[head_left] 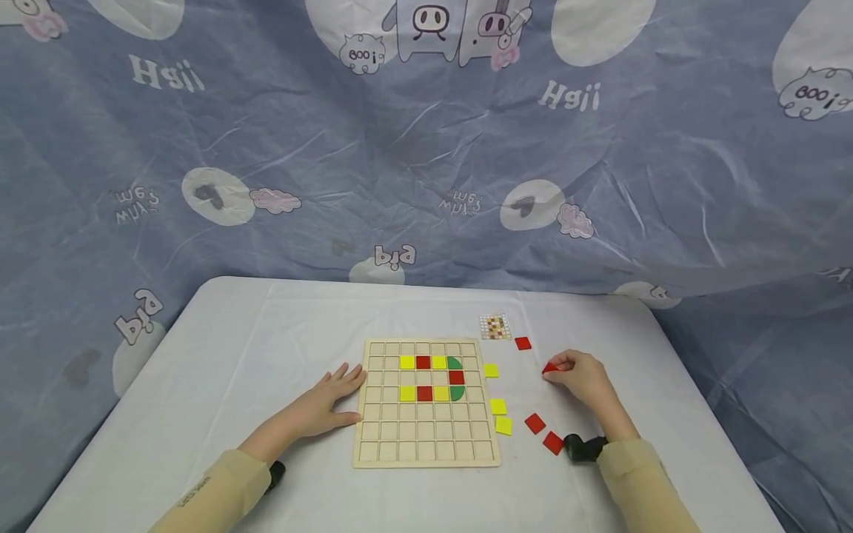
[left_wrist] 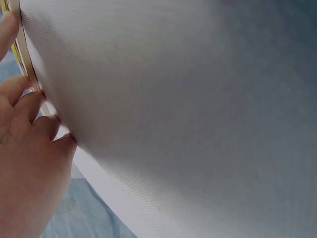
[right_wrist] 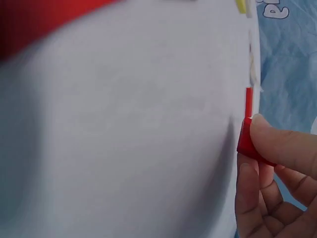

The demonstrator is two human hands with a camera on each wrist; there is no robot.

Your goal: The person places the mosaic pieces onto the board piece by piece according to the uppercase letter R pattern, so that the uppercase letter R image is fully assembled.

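Observation:
My right hand pinches a red square tile between thumb and fingers, to the right of the board. With fingers spread, my left hand rests on the table, its fingertips and thumb at the left edge of the wooden grid board. Toward the board's upper middle, yellow and red squares form two rows. At their right end, a red square sits between two green rounded pieces. The left wrist view shows the left fingers along the board's side.
Several loose yellow tiles lie along the board's right side. Loose red tiles are spread farther right, one near the small pattern card. A dark wrist device shows by the right sleeve. Behind the white table hangs a blue printed cloth.

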